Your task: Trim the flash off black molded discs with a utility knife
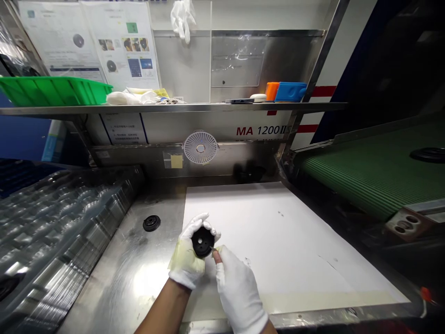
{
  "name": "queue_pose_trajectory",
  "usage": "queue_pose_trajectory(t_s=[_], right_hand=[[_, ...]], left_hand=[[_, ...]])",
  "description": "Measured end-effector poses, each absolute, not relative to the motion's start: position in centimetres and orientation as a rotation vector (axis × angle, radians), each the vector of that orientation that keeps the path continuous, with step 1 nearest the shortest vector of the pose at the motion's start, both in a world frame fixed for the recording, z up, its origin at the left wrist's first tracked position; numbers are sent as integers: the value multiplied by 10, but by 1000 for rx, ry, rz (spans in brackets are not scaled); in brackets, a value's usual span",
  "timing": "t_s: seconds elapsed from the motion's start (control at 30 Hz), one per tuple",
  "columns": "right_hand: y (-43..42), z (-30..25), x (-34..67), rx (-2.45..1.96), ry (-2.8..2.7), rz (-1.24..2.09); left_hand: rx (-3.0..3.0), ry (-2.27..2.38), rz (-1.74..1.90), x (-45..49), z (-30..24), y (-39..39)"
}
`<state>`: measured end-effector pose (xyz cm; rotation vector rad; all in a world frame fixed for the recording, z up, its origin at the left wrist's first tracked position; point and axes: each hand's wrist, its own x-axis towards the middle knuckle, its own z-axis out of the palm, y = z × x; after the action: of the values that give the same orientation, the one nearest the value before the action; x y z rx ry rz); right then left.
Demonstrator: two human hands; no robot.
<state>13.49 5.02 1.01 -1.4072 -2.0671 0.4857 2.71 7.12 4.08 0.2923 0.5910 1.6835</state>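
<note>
My left hand (190, 253), in a white glove with a yellowish wrap, is closed around a round black plastic part (203, 242). The disc's face, with a hole through it, is turned towards me. My right hand (238, 283), also in a white glove with the thumb tip bare, pinches a small blade (212, 250). Its thin tip is at the disc's lower right rim; the rest is hidden in my fingers. A second round black plastic part (151, 223) lies on the metal table to the left of my hands.
White paper (278, 241) covers much of the metal table (128, 269). Stacked clear plastic trays (69, 232) stand at left. A green conveyor belt (354, 171) runs at right, carrying a black part (429, 155). Behind are a shelf (201, 107), green bin (55, 91) and small fan (200, 147).
</note>
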Motion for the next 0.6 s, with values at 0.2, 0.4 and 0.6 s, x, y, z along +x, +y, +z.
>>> queue_pose_trajectory(t_s=[0.2,0.4,0.6], right_hand=[[41,10,127,-1391,-2073,550],[46,10,136,-1181,-1884,873],[49,9,139,-1328,-1913,729]], left_hand=[[251,569,1792,34,43,73],[244,586,1622,26,44,64],[245,648,1804,39,50,67]])
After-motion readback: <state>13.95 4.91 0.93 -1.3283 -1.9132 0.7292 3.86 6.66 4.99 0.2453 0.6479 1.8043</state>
